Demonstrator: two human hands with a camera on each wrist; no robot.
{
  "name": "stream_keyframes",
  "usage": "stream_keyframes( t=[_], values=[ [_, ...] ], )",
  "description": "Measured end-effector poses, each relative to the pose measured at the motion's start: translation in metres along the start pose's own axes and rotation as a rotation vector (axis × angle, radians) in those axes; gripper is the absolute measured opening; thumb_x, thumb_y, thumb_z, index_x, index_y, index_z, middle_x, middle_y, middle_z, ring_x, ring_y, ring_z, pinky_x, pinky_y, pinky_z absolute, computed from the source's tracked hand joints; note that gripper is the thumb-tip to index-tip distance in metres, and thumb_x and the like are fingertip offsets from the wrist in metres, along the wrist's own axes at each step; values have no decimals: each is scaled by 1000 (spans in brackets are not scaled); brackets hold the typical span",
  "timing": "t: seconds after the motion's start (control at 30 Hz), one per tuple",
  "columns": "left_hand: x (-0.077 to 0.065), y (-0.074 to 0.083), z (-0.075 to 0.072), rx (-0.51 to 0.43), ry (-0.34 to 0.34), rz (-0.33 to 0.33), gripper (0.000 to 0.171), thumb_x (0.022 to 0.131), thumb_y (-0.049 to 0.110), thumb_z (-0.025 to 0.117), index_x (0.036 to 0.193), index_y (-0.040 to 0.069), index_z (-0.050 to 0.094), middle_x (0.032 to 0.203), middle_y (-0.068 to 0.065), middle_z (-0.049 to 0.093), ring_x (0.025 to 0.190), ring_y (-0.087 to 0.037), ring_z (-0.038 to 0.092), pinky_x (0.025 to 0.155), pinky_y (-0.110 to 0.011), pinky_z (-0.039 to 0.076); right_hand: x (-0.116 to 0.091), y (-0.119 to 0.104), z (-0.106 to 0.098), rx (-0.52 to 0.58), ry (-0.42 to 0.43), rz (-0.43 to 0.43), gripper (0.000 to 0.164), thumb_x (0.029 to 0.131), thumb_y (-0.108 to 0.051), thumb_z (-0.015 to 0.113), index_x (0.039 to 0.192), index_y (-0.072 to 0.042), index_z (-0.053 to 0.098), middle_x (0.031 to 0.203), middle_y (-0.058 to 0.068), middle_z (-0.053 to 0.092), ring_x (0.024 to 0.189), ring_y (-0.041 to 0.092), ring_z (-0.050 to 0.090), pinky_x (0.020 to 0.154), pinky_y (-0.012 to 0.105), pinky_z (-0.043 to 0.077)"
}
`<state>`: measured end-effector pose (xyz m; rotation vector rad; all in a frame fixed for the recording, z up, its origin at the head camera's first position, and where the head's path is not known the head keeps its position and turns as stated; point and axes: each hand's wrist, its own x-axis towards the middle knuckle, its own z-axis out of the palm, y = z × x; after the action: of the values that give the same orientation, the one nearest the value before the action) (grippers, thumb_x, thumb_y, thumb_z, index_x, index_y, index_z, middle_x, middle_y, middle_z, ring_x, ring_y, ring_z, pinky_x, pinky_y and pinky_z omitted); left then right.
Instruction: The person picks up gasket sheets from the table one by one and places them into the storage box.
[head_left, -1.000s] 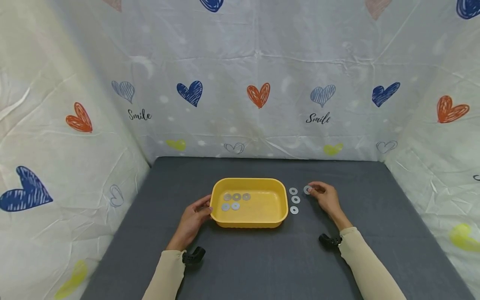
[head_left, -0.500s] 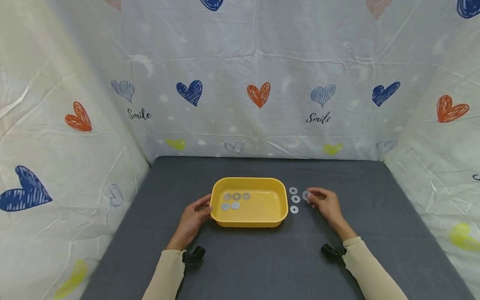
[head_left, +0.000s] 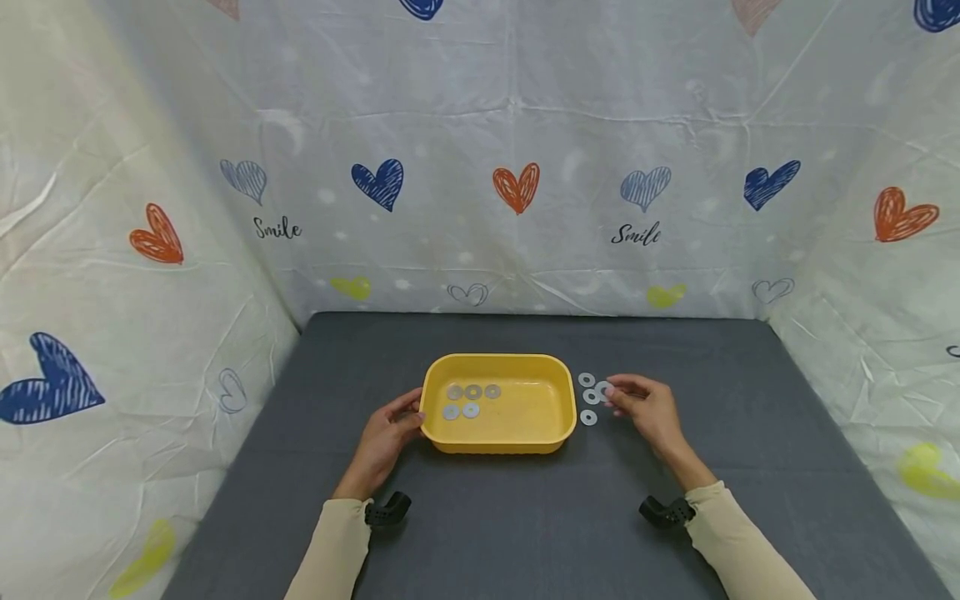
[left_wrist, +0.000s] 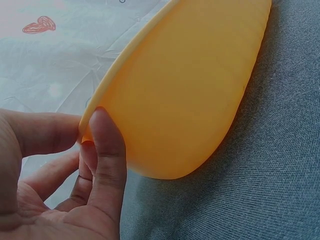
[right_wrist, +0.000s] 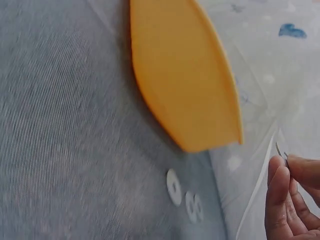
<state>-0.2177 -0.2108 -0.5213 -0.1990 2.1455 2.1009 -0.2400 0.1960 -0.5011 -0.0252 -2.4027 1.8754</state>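
My left hand grips the left end of a yellow plastic tray. In the left wrist view its thumb and fingers pinch the tray's rim. Several flat grey washers lie in two rows inside, toward the tray's left half. To the right of the tray, my right hand pinches a washer between thumb and fingertips; the right wrist view shows it nearly edge-on. That washer overlaps the middle one of three others lying on the cloth beside the tray's right end.
A dark grey cloth covers the table. Behind it and at both sides hangs a pale curtain printed with hearts. Black straps with camera mounts sit on both wrists.
My right hand has moved a little left and toward me with the washer, from apart to overlapping the middle loose one. The left hand and tray stay put.
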Motion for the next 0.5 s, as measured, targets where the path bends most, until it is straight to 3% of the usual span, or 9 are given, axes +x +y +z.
stream_keyframes(
  t=[0.27,0.5],
  values=[
    [0,-1,0,5,-1,2,51,95,5,57,144,10,47,120,-11,49,104,-25,56,80,-22,54,-7,-13,4,12,-20,-1,28,88,-13,73,111,1,70,86,4,72,79,26,74,73,41,60],
    [1,-1,-1,-4,-9,7,51,95,5,57,145,10,47,119,-10,48,103,-23,55,80,-22,53,-9,-26,11,65,-51,-27,31,87,-12,74,112,5,69,87,4,72,73,14,73,67,29,59]
  ],
)
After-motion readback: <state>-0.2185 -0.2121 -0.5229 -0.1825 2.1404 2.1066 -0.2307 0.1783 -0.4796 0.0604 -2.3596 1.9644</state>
